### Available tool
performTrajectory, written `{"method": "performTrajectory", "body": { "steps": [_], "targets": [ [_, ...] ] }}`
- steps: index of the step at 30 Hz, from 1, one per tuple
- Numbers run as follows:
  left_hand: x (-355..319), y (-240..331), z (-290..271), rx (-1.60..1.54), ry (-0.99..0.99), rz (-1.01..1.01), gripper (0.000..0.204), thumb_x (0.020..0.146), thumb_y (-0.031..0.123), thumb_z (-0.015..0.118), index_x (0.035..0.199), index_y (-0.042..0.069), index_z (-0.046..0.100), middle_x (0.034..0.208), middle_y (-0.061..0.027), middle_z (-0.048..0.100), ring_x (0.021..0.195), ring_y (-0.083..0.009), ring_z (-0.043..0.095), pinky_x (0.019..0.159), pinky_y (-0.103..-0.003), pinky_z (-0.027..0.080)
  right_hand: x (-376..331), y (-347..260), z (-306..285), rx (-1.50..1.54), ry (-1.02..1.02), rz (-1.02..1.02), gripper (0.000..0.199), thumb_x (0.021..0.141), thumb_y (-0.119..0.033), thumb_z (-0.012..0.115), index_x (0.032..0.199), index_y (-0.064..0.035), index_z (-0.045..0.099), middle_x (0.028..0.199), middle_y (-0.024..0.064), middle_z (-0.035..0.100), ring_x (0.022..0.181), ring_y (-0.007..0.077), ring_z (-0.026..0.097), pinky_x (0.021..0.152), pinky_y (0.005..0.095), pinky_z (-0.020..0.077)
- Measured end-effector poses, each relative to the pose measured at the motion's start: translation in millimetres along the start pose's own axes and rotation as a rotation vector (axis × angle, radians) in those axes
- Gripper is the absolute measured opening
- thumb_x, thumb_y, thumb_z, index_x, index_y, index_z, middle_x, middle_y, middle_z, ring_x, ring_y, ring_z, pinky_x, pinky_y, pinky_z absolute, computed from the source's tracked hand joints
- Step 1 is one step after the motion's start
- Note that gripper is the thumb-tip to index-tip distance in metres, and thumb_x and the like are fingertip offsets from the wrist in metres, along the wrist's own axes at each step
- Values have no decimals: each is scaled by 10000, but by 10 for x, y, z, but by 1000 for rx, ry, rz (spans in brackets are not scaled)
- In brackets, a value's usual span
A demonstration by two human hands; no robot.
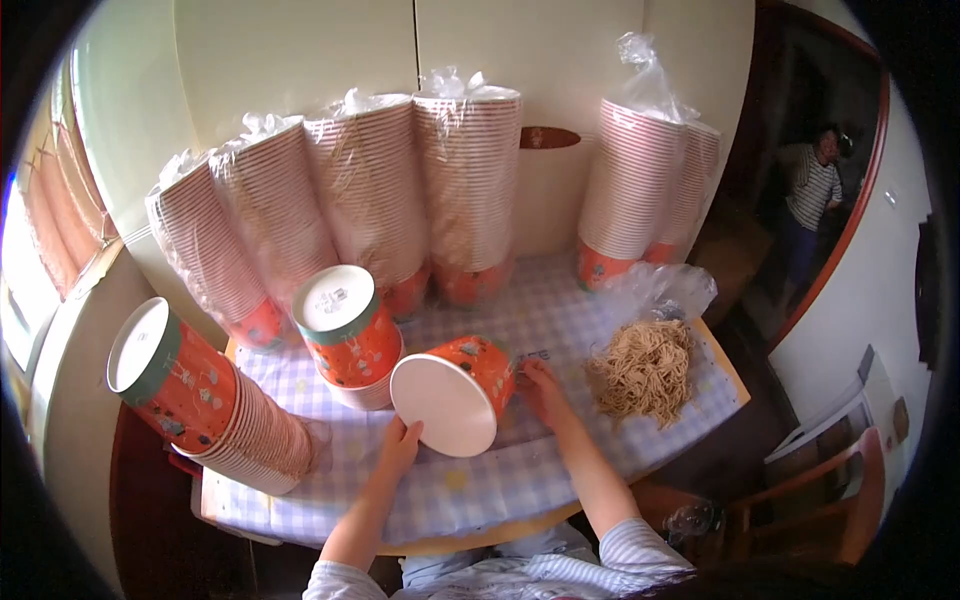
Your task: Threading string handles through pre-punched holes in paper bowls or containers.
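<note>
An orange paper bucket (482, 365) with a white inside lies tilted over the checked tablecloth, its open mouth facing me and to the left. My left hand (403, 443) is closed on the lower rim, thumb on the edge. At the bucket's base on the right, my right hand (541, 395) is closed around the bottom edge; some of its fingertips are hidden. Just left of it stands a short stack of upside-down orange buckets (350, 330) with a green band and white base. A taller upside-down stack (190, 390) leans at the table's left edge.
Tall plastic-wrapped bucket stacks (465, 190) line the back of the table, with more wrapped stacks (632, 180) at the back right. A tangled heap of beige strands (648, 375) lies beside a clear plastic bag (660, 288). A wooden chair (815, 490) stands right; a person (812, 185) shows beyond.
</note>
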State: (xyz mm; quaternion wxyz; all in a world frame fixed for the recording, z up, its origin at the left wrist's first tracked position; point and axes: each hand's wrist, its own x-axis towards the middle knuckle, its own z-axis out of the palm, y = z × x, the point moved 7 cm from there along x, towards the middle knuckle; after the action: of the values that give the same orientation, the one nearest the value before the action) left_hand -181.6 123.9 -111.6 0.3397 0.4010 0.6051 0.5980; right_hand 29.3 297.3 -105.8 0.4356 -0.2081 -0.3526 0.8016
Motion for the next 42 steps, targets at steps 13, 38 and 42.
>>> {"method": "performTrajectory", "body": {
  "steps": [13, 38, 42],
  "targets": [
    [-356, 660, 29, -172, 33, -98, 291, 807, 68, 488, 1090, 0, 492, 954, -60, 577, 848, -135, 545, 753, -272, 438, 228, -1360, -850, -1957, 399, 210, 269, 711, -313, 661, 790, -55, 653, 856, 132, 625, 829, 297, 592, 687, 404, 484],
    [265, 1098, 44, 628, -266, -56, 326, 808, 332, 547, 765, 15, 609, 590, -104, 600, 531, -203, 605, 504, -324, 465, -842, -2906, 1761, -594, -47, -974, 111, 888, -129, 463, 868, -56, 382, 713, 26, 439, 596, 69, 365, 530, 193, 310],
    [292, 1213, 17, 690, -290, -33, 307, 791, 324, 566, 767, 19, 601, 581, -105, 591, 531, -217, 602, 492, -338, 460, -1274, -2715, 2303, -429, -258, -935, 206, 810, -119, 599, 883, -55, 417, 632, 72, 529, 508, 130, 480, 462, 242, 370]
  ]
}}
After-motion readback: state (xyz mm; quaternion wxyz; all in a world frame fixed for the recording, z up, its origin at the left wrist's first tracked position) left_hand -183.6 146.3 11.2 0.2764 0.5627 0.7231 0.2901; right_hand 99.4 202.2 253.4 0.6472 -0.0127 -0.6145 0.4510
